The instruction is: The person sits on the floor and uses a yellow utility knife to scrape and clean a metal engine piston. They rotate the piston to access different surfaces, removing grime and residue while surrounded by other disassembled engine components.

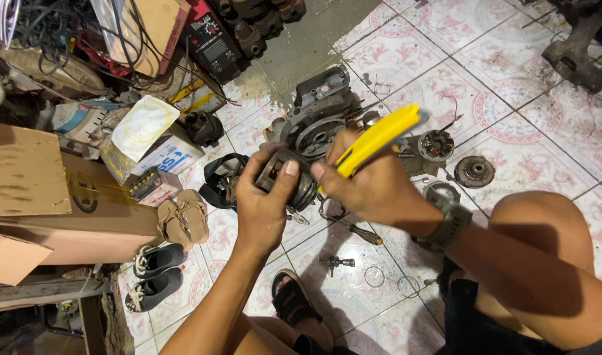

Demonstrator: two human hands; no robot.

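Note:
My left hand (265, 200) grips a round grey metal engine part (294, 181), held at mid-frame with the thumb across its face. My right hand (367, 187) holds a yellow-handled tool (378, 137) whose handle sticks up and to the right; its tip is hidden behind the fingers at the part. A watch sits on my right wrist. Just behind the hands a grey engine case (317, 112) stands on the tiled floor.
Round metal discs (473, 171) and a small rotor (436, 144) lie on the tiles to the right. A screwdriver (363, 233) and a bolt (336, 263) lie below the hands. Cardboard boxes (64, 210), sandals (182, 215), shoes and tangled cables crowd the left.

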